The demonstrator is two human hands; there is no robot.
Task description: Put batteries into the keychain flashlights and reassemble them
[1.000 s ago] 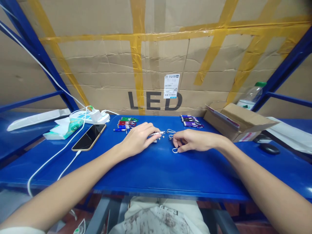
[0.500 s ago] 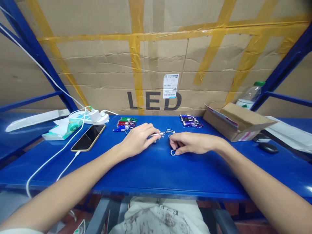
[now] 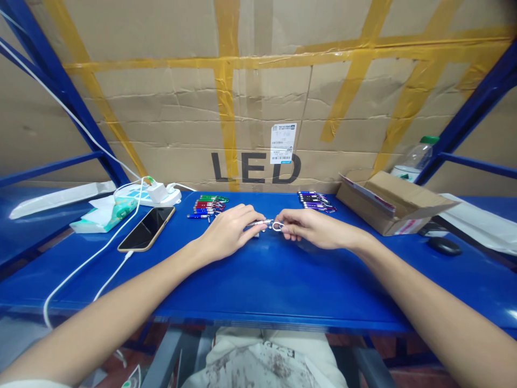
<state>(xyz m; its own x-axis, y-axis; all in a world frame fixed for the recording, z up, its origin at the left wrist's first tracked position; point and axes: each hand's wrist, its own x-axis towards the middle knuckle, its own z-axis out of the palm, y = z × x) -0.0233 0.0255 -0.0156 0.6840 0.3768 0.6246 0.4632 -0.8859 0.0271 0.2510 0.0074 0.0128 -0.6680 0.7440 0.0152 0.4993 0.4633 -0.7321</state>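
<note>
My left hand [image 3: 230,233] rests on the blue table, its thumb and fingers closed around a silver pen-like flashlight [image 3: 260,222]. Small silver parts show just beyond those fingertips, partly hidden by the hand. Close to its tip, my right hand [image 3: 305,226] pinches a silver carabiner clip [image 3: 278,226], whose loop points toward the left hand. Behind the left hand lies a row of green, red and blue keychain flashlights [image 3: 208,205] with clips. Further right lies a second group, of blue, black and purple keychain flashlights [image 3: 314,200].
A phone [image 3: 146,229] on a charging cable, a tissue pack [image 3: 104,214] and a power strip [image 3: 161,194] occupy the left. On the right are an open cardboard box [image 3: 404,205], a black mouse [image 3: 444,246] and a bottle [image 3: 416,159]. A large LED carton [image 3: 177,124] stands behind the table.
My right hand has moved slightly up and left, bringing a carabiner close to the silver flashlight. The loose clips near it no longer show separately. My left hand stays put.
</note>
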